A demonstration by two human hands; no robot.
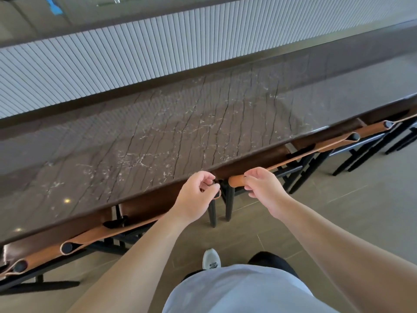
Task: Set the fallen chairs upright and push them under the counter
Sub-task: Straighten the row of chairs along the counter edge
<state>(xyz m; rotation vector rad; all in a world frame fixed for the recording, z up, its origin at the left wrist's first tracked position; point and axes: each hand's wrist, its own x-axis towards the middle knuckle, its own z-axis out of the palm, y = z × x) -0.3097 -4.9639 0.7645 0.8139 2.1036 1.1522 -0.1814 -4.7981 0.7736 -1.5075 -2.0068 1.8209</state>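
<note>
Several chairs with black frames and tan leather backs stand upright along the dark marble counter [158, 136], their seats tucked beneath its edge. My left hand [195, 196] curls round the right end of the back of the chair on the left [126, 224]. My right hand [262, 186] grips the left end of the tan back of the chair on the right [293, 158]. The two chairs' black legs [220, 206] stand close together between my hands. Another chair [40, 256] sits at far left, and two others [370, 129] at right.
A white ribbed panel [112, 64] runs behind the counter. Tan tiled floor [338, 211] lies below, with my white shoe [211, 258] near the chair legs. A blue item [53, 5] shows at the top left.
</note>
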